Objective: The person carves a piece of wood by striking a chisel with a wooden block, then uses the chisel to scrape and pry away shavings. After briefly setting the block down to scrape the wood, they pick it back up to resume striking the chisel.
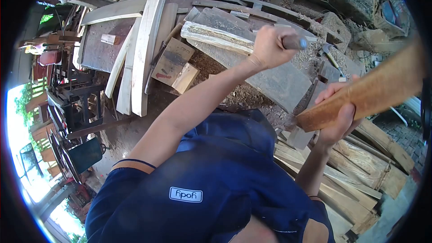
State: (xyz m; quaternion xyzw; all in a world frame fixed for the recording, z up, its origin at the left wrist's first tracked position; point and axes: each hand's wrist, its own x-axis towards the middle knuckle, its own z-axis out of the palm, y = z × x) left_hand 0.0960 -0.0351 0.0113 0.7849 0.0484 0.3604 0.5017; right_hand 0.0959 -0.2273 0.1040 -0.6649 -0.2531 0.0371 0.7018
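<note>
My left hand [275,47] is closed in a fist around a round, dark handle [294,42] with a bluish end. Whatever joins the handle's other end is hidden by the fist. Beneath that hand lie a pale, rough-edged wood strip [218,36] and a wide grey board [279,83]. On the right, my right hand [337,112] grips a brown wooden board [360,91] near its lower end, thumb on the near side and fingers on the far side. The board slants up toward the right edge, where it blurs.
A hammer [332,56] lies among shavings at the upper right. Long pale planks [147,58] and a square wood block [173,61] lie to the left. Stacked timber [355,162] is at the lower right. A dark metal frame [78,108] stands at far left.
</note>
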